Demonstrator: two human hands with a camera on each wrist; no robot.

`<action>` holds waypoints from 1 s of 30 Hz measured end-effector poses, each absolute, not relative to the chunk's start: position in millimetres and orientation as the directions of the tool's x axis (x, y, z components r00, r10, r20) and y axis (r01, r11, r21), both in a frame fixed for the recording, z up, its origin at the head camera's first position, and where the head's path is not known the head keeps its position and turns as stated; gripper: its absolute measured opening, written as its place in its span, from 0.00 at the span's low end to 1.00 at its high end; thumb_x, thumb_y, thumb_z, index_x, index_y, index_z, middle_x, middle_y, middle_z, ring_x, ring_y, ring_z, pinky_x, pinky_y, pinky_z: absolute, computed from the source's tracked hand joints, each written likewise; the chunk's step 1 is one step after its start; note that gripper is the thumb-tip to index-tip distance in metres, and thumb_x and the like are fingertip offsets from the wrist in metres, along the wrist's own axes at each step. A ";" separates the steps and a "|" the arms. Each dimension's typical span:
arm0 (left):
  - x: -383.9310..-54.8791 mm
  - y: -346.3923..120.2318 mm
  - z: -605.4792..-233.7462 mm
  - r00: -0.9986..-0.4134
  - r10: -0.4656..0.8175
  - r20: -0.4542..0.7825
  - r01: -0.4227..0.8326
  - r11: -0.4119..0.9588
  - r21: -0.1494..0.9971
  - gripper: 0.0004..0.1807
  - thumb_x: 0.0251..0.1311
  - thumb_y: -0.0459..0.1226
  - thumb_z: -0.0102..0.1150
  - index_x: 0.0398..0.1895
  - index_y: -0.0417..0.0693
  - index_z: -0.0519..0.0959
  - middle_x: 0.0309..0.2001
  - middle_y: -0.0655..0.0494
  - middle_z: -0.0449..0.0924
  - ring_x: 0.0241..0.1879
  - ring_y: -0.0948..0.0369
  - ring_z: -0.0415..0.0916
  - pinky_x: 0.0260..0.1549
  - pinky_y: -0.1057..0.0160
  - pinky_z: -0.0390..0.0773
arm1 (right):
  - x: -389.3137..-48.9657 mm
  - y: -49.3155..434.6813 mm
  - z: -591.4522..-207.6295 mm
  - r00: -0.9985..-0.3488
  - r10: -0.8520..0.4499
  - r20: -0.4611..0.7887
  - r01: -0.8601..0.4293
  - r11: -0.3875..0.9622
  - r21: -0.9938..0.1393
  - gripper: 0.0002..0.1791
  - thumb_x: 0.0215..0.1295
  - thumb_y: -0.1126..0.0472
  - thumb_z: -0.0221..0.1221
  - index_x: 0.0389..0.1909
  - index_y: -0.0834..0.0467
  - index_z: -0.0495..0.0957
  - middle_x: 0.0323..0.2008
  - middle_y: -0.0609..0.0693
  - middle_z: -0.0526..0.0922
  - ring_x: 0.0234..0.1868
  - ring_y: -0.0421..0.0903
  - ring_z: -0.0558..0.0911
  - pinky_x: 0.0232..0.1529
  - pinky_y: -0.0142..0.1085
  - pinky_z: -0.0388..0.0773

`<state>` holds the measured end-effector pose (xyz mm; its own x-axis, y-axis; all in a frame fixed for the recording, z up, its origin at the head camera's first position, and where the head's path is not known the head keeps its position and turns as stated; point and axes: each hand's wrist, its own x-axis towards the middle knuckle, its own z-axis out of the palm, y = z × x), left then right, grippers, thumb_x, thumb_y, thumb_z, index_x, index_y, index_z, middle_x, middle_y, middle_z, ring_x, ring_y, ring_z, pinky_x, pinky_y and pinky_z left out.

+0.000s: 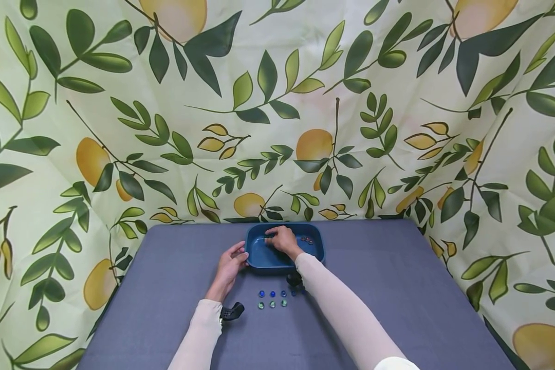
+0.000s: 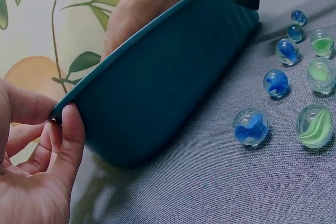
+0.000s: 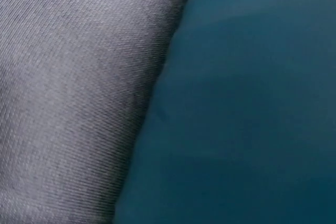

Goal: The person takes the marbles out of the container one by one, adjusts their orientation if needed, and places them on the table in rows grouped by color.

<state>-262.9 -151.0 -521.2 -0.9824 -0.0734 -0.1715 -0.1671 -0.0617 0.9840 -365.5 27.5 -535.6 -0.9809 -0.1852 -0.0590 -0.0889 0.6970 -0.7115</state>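
A blue plastic basin (image 1: pixel 284 268) stands near the back of the table. My left hand (image 1: pixel 229 266) pinches its left rim between thumb and fingers, which the left wrist view shows closely. My right hand (image 1: pixel 283 240) reaches down inside the basin, index finger and thumb pointing left at small greenish specks; whether it grips one is too small to tell. Several reddish marbles (image 1: pixel 307 240) lie in the basin's right part. In front of the basin is a row of blue marbles (image 2: pixel 251 127), with a row of green-swirled marbles (image 2: pixel 315 126) nearer the front.
Grey-blue cloth (image 1: pixel 176 308) covers the table. A fabric wall (image 1: pixel 277 154) printed with lemons and leaves rises behind and at both sides. The right forearm (image 1: pixel 347 308) passes close to the right end of the marble rows. The right wrist view holds only cloth and basin wall.
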 end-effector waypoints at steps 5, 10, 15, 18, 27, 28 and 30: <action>-256.1 -149.3 -511.9 -0.984 -0.069 -0.166 -0.162 -0.065 0.985 0.25 0.67 0.27 0.51 0.68 0.34 0.67 0.50 0.44 0.68 0.38 0.59 0.73 0.42 0.61 0.81 | -365.2 27.1 -538.0 -0.983 -0.171 -0.063 -0.077 0.701 -0.709 0.14 0.59 0.54 0.68 0.47 0.49 0.87 0.57 0.54 0.82 0.55 0.53 0.80 0.58 0.49 0.76; -256.0 -149.1 -512.1 -0.983 -0.068 -0.168 -0.164 -0.064 0.984 0.25 0.67 0.27 0.52 0.68 0.35 0.67 0.51 0.43 0.68 0.39 0.58 0.73 0.41 0.61 0.81 | -365.3 26.6 -540.3 -0.984 -0.168 -0.067 -0.075 0.717 -0.693 0.14 0.60 0.54 0.68 0.47 0.47 0.86 0.57 0.53 0.82 0.56 0.54 0.80 0.58 0.50 0.75; -256.2 -148.5 -513.0 -0.982 -0.071 -0.176 -0.172 -0.060 0.983 0.25 0.67 0.27 0.52 0.68 0.34 0.67 0.51 0.43 0.68 0.39 0.57 0.73 0.42 0.60 0.81 | -365.4 25.8 -542.4 -0.984 -0.157 -0.078 -0.059 0.713 -0.699 0.13 0.60 0.55 0.67 0.46 0.47 0.87 0.56 0.53 0.83 0.55 0.54 0.80 0.57 0.51 0.75; -255.8 -148.2 -512.2 -0.982 -0.071 -0.175 -0.171 -0.057 0.984 0.25 0.67 0.27 0.51 0.68 0.34 0.67 0.51 0.43 0.68 0.39 0.58 0.73 0.43 0.60 0.81 | -365.8 25.2 -543.4 -0.987 -0.142 -0.072 -0.050 0.707 -0.706 0.11 0.60 0.55 0.68 0.44 0.47 0.87 0.55 0.52 0.83 0.53 0.53 0.81 0.56 0.50 0.76; -255.8 -148.3 -511.0 -0.983 -0.076 -0.167 -0.163 -0.061 0.985 0.25 0.67 0.27 0.52 0.68 0.33 0.67 0.50 0.43 0.68 0.37 0.60 0.73 0.41 0.62 0.81 | -366.3 23.2 -545.3 -0.991 -0.127 -0.041 -0.066 0.732 -0.679 0.09 0.59 0.54 0.68 0.41 0.48 0.88 0.50 0.51 0.86 0.48 0.51 0.82 0.53 0.48 0.77; -255.9 -148.4 -511.4 -0.983 -0.077 -0.167 -0.162 -0.063 0.985 0.25 0.67 0.27 0.52 0.67 0.33 0.67 0.50 0.43 0.68 0.37 0.60 0.73 0.41 0.62 0.81 | -366.1 22.9 -545.3 -0.991 -0.131 -0.036 -0.073 0.738 -0.670 0.09 0.59 0.54 0.68 0.41 0.48 0.88 0.49 0.51 0.86 0.48 0.51 0.82 0.52 0.48 0.77; -256.2 -148.5 -512.3 -0.983 -0.076 -0.166 -0.161 -0.064 0.985 0.25 0.67 0.27 0.52 0.68 0.33 0.67 0.51 0.42 0.68 0.37 0.60 0.73 0.41 0.61 0.81 | -365.4 22.2 -545.2 -0.990 -0.138 -0.031 -0.084 0.750 -0.656 0.09 0.60 0.53 0.68 0.41 0.48 0.88 0.49 0.51 0.86 0.47 0.51 0.82 0.52 0.48 0.78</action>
<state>-256.2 -148.5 -512.3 -0.9832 -0.0764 -0.1656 -0.1609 -0.0641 0.9849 -365.4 22.2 -545.2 -0.9899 -0.1383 -0.0308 -0.0844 0.7498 -0.6563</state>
